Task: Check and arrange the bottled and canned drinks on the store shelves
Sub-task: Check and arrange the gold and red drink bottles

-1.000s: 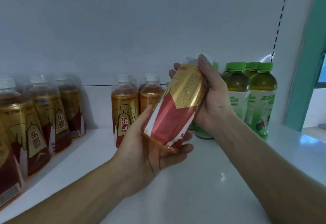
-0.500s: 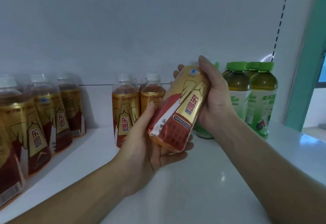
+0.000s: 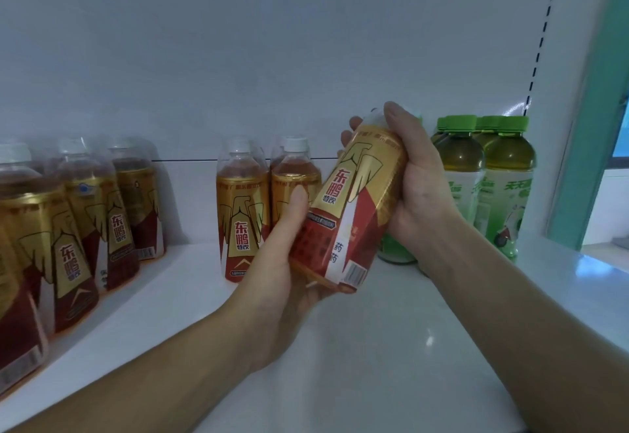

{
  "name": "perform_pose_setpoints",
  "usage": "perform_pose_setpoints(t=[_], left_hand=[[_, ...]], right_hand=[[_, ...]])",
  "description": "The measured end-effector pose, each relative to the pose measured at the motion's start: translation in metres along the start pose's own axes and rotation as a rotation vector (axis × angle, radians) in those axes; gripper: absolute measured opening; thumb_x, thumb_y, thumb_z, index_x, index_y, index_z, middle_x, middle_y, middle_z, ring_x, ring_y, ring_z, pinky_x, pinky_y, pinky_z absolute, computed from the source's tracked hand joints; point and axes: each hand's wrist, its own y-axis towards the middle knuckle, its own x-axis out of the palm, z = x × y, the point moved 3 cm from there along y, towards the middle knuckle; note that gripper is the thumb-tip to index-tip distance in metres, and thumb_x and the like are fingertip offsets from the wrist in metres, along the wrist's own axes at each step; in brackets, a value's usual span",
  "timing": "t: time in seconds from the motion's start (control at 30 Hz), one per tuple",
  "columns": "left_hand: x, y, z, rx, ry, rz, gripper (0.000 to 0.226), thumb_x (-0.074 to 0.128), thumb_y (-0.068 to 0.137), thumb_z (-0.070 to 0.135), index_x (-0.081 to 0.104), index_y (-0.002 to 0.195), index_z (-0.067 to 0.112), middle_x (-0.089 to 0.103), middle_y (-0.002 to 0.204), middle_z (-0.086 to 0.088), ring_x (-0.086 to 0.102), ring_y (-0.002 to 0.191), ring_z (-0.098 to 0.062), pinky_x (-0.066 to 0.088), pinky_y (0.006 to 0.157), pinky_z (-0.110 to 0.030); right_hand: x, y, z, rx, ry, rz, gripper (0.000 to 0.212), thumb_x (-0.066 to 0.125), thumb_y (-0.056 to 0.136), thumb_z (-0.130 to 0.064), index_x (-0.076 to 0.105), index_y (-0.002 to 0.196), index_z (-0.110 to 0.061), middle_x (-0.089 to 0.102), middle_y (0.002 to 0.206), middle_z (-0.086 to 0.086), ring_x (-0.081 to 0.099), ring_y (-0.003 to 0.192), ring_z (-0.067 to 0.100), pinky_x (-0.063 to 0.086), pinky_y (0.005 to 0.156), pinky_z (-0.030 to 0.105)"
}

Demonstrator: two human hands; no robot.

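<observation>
Gold-and-red bottle (image 3: 354,208) tilted between left hand (image 3: 282,262) and right hand (image 3: 418,187)

White shelf board (image 3: 408,347), plain white back panel (image 3: 238,41), slotted upright (image 3: 541,41), teal frame (image 3: 585,126) at right

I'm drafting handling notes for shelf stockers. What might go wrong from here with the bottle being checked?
1. The gold-and-red bottle is tilted above the shelf, gripped by the left hand at its base and the right hand near its cap; a slip would drop it.
2. The right hand sits in front of the green-capped bottles, so a careless put-down may topple them.
</observation>
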Motion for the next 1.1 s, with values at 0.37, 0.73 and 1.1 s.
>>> perform_pose_setpoints(t=[0.37,0.73,1.1], left_hand=[[0.000,0.010,0.006,-0.073,0.093,-0.017,0.058,0.049,0.083,0.057,0.074,0.112,0.015,0.078,0.090,-0.011,0.076,0.082,-0.022,0.062,0.070,-0.034],[-0.005,-0.005,0.003,-0.247,-0.081,-0.128,0.076,0.037,0.090,0.067,0.069,0.119,0.005,0.072,0.106,-0.025,0.074,0.073,-0.031,0.061,0.062,-0.036],[-0.010,-0.007,0.001,-0.018,0.239,-0.153,0.056,0.051,0.086,0.060,0.064,0.125,0.021,0.078,0.096,-0.006,0.076,0.084,-0.021,0.061,0.072,-0.037]], right_hand=[[0.001,-0.002,0.006,0.063,-0.097,-0.027,0.053,0.070,0.072,-0.043,0.069,0.104,-0.001,0.070,0.086,0.011,0.071,0.072,0.019,0.061,0.067,0.033],[-0.008,0.005,0.013,0.144,-0.227,-0.087,0.070,0.070,0.083,-0.052,0.059,0.130,-0.002,0.068,0.102,0.015,0.069,0.089,0.031,0.055,0.092,0.047],[-0.014,0.009,0.016,0.104,-0.620,0.007,0.087,0.077,0.065,-0.072,0.060,0.132,-0.018,0.073,0.116,0.007,0.072,0.105,0.028,0.053,0.099,0.053]])
